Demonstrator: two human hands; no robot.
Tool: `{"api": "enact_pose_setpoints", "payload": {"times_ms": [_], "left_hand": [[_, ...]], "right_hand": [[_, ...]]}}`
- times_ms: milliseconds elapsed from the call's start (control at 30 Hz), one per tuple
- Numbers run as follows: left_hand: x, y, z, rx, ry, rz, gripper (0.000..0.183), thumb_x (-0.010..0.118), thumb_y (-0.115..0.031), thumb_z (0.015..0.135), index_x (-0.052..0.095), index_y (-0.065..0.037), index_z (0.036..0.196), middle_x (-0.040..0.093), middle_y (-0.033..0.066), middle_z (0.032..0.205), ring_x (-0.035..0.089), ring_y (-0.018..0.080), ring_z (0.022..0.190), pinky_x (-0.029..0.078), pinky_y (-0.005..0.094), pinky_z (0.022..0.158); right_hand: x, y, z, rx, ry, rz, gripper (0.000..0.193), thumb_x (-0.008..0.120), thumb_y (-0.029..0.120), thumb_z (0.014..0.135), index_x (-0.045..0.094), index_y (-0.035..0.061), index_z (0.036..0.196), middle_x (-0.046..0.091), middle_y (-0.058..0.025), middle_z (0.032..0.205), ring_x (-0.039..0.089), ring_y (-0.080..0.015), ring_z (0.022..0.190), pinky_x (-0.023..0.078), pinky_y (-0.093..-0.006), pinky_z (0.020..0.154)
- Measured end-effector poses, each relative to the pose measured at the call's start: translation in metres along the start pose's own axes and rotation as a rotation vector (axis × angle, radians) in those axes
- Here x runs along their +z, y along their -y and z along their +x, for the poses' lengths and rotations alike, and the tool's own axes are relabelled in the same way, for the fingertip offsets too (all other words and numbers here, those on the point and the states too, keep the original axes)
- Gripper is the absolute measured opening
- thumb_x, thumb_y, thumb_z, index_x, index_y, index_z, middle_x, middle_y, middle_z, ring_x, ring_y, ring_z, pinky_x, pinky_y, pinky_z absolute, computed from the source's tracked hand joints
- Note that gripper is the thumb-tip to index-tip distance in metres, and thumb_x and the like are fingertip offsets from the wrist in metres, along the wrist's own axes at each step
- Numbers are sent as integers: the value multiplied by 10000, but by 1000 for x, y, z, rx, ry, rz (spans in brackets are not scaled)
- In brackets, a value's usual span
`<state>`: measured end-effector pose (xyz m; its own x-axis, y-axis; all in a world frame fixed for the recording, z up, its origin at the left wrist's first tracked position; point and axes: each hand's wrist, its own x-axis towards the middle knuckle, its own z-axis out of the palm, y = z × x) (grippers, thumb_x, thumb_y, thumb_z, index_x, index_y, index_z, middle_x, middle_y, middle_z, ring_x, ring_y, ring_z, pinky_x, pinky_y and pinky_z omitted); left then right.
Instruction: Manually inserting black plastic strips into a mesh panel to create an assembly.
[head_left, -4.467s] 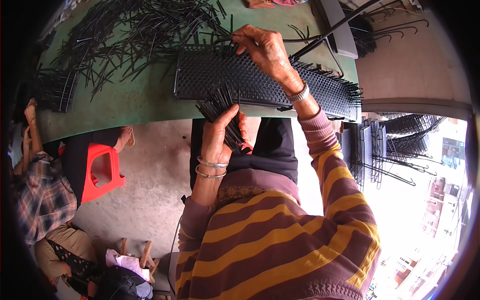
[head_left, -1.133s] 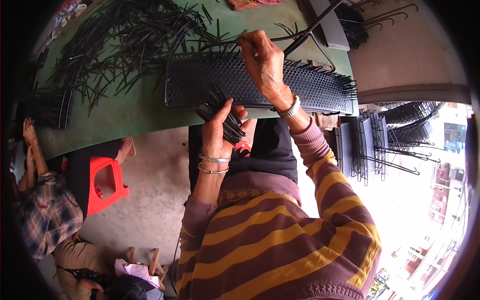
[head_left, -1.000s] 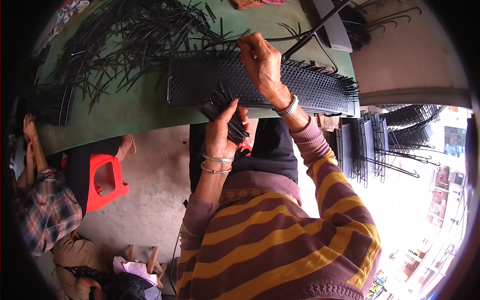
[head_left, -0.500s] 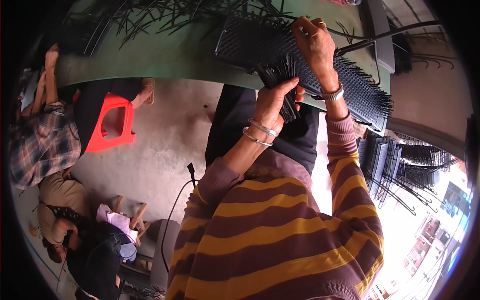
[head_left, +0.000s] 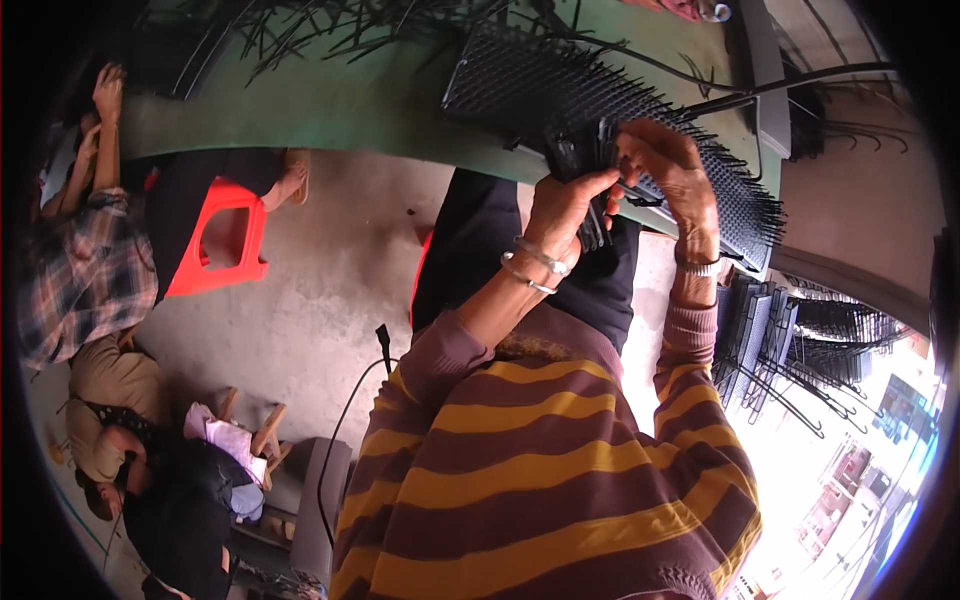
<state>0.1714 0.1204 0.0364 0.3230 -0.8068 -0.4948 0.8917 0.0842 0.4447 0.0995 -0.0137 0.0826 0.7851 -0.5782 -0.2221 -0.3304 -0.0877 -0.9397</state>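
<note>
My left hand [head_left: 562,208] is closed round a bundle of thin black strips [head_left: 572,152], held upright at the table's near edge with the thumb across it. Close against the bundle's right side is my right hand [head_left: 672,172], its fingers bent and pinched together. What lies between those fingertips, if anything, is too small to make out. Behind both hands, a long black board [head_left: 530,75] with a grid of holes lies slanting across the table. Rows of thin black pieces stand up from it, densest along its far and right edges. My right hand covers part of the board.
The green table [head_left: 260,125] carries loose black strips [head_left: 310,35] at the far left. A black cable [head_left: 790,85] crosses at the right. Black racks with hooks [head_left: 770,340] hang at lower right. Co-workers sit left, near a red stool [head_left: 240,265].
My right hand has come back from the board's far side toward me, down to the bundle. My left hand with the bundle has shifted slightly right.
</note>
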Motion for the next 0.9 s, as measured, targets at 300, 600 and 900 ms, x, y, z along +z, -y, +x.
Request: {"api": "enact_pose_setpoints", "payload": {"times_ms": [300,600,900], "left_hand": [[-16,-8,11,-70,-123,-111,140,702,-154,844,619,-61,908,678,96,829,667,188,691,529,296,550],[-13,-4,13,-119,-97,-110,152,687,-167,851,612,-35,859,647,98,779,594,162,606,505,300,547],[-13,-7,14,-157,-122,-77,207,696,-186,849,608,-17,767,606,73,709,504,109,529,440,259,481]], "right_hand": [[1,3,9,-168,-256,-13,97,589,71,896,615,-17,928,644,-56,767,577,-84,598,455,-215,552],[1,-11,62,-623,-697,-420,64,557,5,896,608,30,925,673,-36,787,586,-71,536,451,-216,482],[11,-23,73,-581,-626,-282,53,586,22,883,636,34,899,653,-38,773,580,-94,539,456,-231,494]]}}
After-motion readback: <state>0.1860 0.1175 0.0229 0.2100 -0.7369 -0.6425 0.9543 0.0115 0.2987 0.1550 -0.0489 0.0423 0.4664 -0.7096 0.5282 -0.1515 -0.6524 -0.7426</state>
